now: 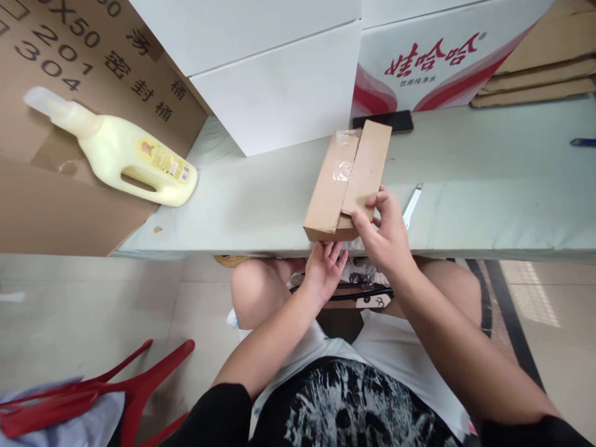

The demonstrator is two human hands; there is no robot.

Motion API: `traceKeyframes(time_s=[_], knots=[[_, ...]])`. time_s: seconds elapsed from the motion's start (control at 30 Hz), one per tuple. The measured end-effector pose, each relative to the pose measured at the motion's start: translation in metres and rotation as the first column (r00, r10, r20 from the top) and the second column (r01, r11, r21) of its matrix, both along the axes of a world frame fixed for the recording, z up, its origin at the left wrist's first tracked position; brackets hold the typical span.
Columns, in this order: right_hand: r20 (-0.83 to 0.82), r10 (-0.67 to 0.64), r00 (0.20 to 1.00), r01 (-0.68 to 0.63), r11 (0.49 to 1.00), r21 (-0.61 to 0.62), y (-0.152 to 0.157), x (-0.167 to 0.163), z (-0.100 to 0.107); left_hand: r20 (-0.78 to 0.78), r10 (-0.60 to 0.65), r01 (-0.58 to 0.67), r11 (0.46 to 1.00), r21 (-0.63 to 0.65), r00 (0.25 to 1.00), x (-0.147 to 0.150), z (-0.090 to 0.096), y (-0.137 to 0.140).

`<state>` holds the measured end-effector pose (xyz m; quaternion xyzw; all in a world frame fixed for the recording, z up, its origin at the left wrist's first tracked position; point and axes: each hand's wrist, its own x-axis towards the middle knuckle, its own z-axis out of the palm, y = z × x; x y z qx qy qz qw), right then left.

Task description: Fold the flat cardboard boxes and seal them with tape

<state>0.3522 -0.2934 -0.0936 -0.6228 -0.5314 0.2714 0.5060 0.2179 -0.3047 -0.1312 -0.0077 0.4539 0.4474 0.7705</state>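
A small brown cardboard box [326,186] lies near the front edge of the table, its long side running away from me. Clear tape shows on its top, and one top flap [367,161] sits slightly raised along the seam. My right hand [386,233] grips the near right corner, thumb on the flap and fingers along the side. Below the near end is my left hand [325,270], palm up with fingers apart, their tips close to the bottom edge; whether they touch it I cannot tell. A white utility knife [413,205] rests just right of my right hand.
Behind the box lie a black phone [395,121] and white cartons [279,93]. A yellow detergent bottle [139,158] stands left, beside a large brown carton [56,186]. Flattened cardboard [540,81] and a blue pen-like item [583,142] are right. A red chair [139,379] stands lower left.
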Motion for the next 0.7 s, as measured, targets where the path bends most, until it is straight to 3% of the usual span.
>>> traceKeyframes(time_s=[0.1, 0.17, 0.23, 0.3, 0.33, 0.37, 0.53, 0.63, 0.7], knots=[[-0.008, -0.024, 1.0, 0.023, 0.999, -0.042, 0.006, 0.003, 0.0, -0.026, -0.064, 0.065, 0.997, 0.045, 0.998, -0.005, -0.003, -0.005], [-0.016, -0.022, 1.0, 0.021, 0.996, -0.091, 0.01, 0.006, 0.001, -0.072, -0.204, 0.208, 0.977, 0.042, 0.976, -0.014, -0.005, -0.005], [-0.011, -0.015, 1.0, 0.014, 0.991, -0.134, 0.012, 0.009, 0.001, -0.107, -0.486, 0.486, 0.874, -0.03, 0.867, -0.028, -0.006, -0.002], [-0.001, -0.014, 1.0, 0.014, 0.989, -0.147, 0.014, 0.012, 0.0, -0.134, -0.715, 0.712, 0.698, -0.077, 0.686, -0.042, -0.004, 0.003], [0.004, -0.016, 1.0, 0.017, 0.99, -0.143, 0.014, 0.012, 0.0, -0.165, -0.764, 0.766, 0.64, -0.061, 0.624, -0.049, -0.001, 0.006], [0.008, -0.018, 1.0, 0.019, 0.99, -0.137, 0.014, 0.013, -0.001, -0.21, -0.77, 0.786, 0.619, -0.017, 0.602, -0.055, 0.005, 0.01], [0.017, -0.037, 0.999, 0.039, 0.994, -0.098, 0.012, 0.012, -0.006, -0.382, -0.641, 0.746, 0.581, 0.326, 0.666, -0.073, 0.057, 0.034], [0.024, -0.042, 0.999, 0.044, 0.996, -0.081, 0.012, 0.012, -0.009, -0.551, -0.381, 0.664, 0.526, 0.532, 0.743, -0.068, 0.086, 0.051], [0.037, -0.04, 0.999, 0.042, 0.997, -0.069, 0.013, 0.012, -0.011, -0.66, -0.131, 0.64, 0.439, 0.631, 0.74, -0.057, 0.097, 0.063]])
